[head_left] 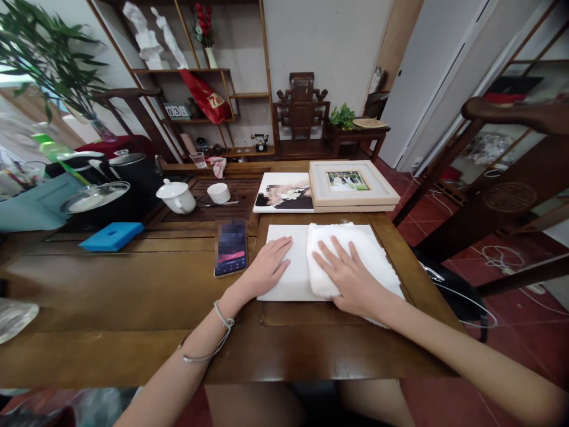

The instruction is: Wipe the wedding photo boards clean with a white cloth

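Note:
A flat white board (pixel 293 279) lies on the wooden table in front of me. My left hand (pixel 270 264) rests on its left part, fingers stretched out and together, holding nothing. On the board's right part is a folded white cloth (pixel 373 258), reaching past the board's right edge. My right hand (pixel 349 270) lies flat on this cloth with the fingers spread, pressing it rather than gripping it. Just left of my left hand, a phone (pixel 232 261) lies face up with its screen lit.
Behind the board are a photo print (pixel 284 198) and a light wooden picture frame (pixel 355 185). To the left stand a white lidded cup (pixel 176 196), a small white bowl (pixel 219 193), a blue sponge block (pixel 112 236) and a dark pot (pixel 133 169). A wooden chair (pixel 502 190) flanks the table's right side.

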Demonstrator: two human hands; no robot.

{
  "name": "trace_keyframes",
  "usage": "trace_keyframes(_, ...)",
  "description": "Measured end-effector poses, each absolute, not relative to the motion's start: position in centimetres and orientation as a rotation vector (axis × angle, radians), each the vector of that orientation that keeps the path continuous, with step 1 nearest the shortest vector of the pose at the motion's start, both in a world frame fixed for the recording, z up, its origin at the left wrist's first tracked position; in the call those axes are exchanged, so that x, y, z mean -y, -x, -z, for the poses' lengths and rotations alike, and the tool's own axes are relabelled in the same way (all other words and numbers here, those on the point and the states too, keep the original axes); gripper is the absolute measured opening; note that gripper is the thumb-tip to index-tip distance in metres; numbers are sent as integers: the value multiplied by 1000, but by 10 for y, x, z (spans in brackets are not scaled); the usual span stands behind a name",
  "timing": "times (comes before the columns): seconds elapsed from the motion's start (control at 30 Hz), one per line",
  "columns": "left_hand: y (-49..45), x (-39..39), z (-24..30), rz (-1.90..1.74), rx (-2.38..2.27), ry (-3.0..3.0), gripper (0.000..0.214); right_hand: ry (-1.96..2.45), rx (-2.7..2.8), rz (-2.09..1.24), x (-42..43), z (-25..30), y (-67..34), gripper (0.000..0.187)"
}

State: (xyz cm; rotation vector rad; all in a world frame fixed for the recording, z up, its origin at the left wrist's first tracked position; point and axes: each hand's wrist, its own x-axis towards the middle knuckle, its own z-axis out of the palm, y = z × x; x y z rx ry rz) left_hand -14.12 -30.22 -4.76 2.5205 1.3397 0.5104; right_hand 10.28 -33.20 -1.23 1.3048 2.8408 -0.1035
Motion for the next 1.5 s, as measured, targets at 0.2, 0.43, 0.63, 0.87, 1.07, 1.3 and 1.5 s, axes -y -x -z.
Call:
trace_keyframes(0.2,142,302,51,-518,-1338,-2520,49,-910,-2942,422,376,-4,-139,98)
trace_keyframes(0.43,142,303,49,-553,-1324,-2513,48,-1519,-3053,585,322,9,-202,69)
trace_keyframes(0.63,145,302,49,-631,-1298,-2429,46,-1816,-2824,357,271,7,-162,58)
trace_keyframes(0.87,146,296,58,-837,-1312,-2322,41,-1505,-2900,238,258,-1,-74,55)
trace_keyframes(1.07,146,294,66,-860,-1323,-2374,45,-1049,-2948,-141,350,15,-46,84)
trace_keyframes(1.3,144,298,60,-829,-1341,-2381,43,-968,-2965,-88,355,2,-61,77)
trace_keyframes(1.5,145,295,60,-887,-1341,-2384,39,-1325,-2765,-252,306,7,-38,73)
